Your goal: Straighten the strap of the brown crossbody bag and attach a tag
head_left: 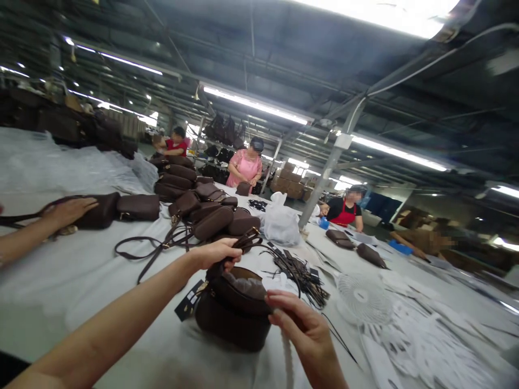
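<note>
A dark brown handbag (231, 316) stands in front of me with its top open and grey stuffing (247, 283) showing inside. My left hand (217, 255) is closed around the bag's thin dark strap (247, 240) above the far left of its opening. At the right end of the rim, my right hand (304, 324) pinches the bag's edge between thumb and fingers. A black hang tag (190, 301) lies against the bag's left side. White paper (280, 282) shows just behind my right fingertips.
Several brown bags (213, 222) are piled beyond my left hand. A co-worker's hand (75, 210) rests on another bag at left. Black tags with cords (300, 273), a white plastic bag (279, 221) and a white fan (363, 297) lie to the right. Other people work across the table.
</note>
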Demonstrator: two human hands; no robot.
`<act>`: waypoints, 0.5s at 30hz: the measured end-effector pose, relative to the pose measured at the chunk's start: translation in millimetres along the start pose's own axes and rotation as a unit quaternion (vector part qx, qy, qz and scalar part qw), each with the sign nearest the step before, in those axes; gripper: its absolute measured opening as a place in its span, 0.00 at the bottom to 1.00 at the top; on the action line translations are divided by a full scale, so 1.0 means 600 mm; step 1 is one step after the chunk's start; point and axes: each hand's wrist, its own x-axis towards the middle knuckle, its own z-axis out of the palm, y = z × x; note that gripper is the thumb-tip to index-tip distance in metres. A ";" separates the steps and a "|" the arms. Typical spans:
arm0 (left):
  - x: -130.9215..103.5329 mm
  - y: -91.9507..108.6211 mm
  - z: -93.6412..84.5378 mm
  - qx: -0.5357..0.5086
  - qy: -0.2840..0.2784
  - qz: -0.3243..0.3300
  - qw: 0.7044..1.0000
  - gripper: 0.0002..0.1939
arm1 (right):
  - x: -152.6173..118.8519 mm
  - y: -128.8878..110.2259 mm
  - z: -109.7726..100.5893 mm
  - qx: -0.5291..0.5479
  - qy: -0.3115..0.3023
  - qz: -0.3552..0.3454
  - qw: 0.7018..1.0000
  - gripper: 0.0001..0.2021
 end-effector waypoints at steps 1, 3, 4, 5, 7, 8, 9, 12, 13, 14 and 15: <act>-0.002 0.003 0.002 0.008 -0.002 0.005 1.000 0.16 | 0.009 0.001 0.017 -0.004 0.010 0.004 1.000 0.15; -0.003 0.009 0.003 0.026 -0.004 0.015 1.000 0.15 | 0.026 0.007 0.042 0.021 0.027 0.022 0.999 0.19; -0.003 0.011 0.002 0.033 -0.005 0.019 0.999 0.15 | 0.034 0.011 0.050 0.040 0.035 0.031 0.998 0.23; -0.003 0.013 0.002 0.037 -0.004 0.024 0.999 0.15 | 0.042 0.014 0.055 0.058 0.043 0.039 0.997 0.27; -0.002 0.016 0.000 0.044 -0.005 0.036 0.998 0.14 | 0.057 0.020 0.061 0.086 0.050 0.054 0.994 0.34; -0.001 0.016 0.000 0.048 -0.006 0.042 0.998 0.13 | 0.064 0.023 0.064 0.094 0.053 0.063 0.992 0.34; -0.001 0.017 0.000 0.054 -0.007 0.051 0.997 0.13 | 0.073 0.025 0.067 0.096 0.058 0.076 0.991 0.33; -0.001 0.018 0.005 0.089 -0.014 0.077 0.993 0.11 | 0.102 0.032 0.080 0.068 0.092 0.120 0.986 0.29; -0.001 0.018 0.009 0.110 -0.015 0.084 0.990 0.10 | 0.114 0.035 0.086 0.049 0.109 0.128 0.984 0.29; -0.001 0.017 0.013 0.137 -0.015 0.091 0.986 0.09 | 0.126 0.038 0.092 0.029 0.125 0.131 0.983 0.28; -0.002 0.016 0.018 0.172 -0.012 0.102 0.980 0.09 | 0.137 0.042 0.098 0.012 0.139 0.127 0.982 0.26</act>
